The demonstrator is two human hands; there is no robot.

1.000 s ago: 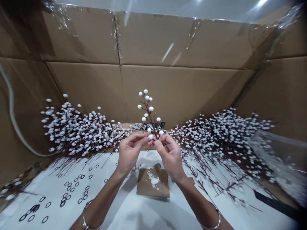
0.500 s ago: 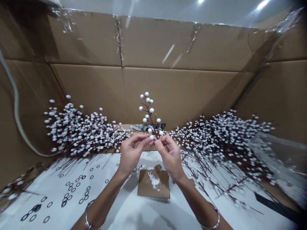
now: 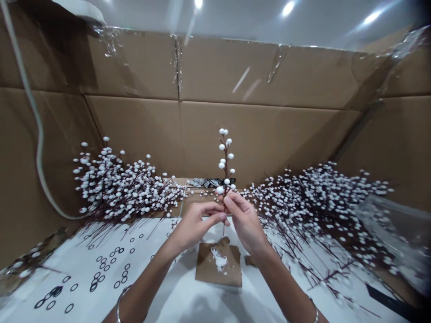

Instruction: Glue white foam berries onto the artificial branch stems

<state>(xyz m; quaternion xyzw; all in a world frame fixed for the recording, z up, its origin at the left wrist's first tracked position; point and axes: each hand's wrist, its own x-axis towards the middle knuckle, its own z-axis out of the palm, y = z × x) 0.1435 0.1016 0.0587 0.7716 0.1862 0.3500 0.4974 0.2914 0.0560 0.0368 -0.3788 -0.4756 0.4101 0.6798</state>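
Note:
An artificial berry stem [image 3: 226, 157] with white berries on a thin brown stalk stands upright between my hands, in the middle of the view. My right hand [image 3: 247, 220] pinches it just under the lowest berries. Lower on the stalk, my left hand [image 3: 202, 222] has its thumb and fingers closed on it. The bare end of the stalk points down below the fingers. Beneath my hands lies a cardboard piece [image 3: 218, 276] with a smear of white paste [image 3: 219, 259] on it.
Heaps of white berry stems lie at the left [image 3: 124, 186] and right [image 3: 303, 202]. Several black rings [image 3: 97, 276] are scattered over the white table [image 3: 168, 300]. Cardboard walls [image 3: 235, 80] enclose the space. A clear plastic bag [image 3: 393, 233] sits at right; a white cable [image 3: 38, 148] hangs at left.
My left hand has moved down from the berries to the lower stalk. The stem has turned and stands straighter, a little further right. The camera view has tilted slightly upward.

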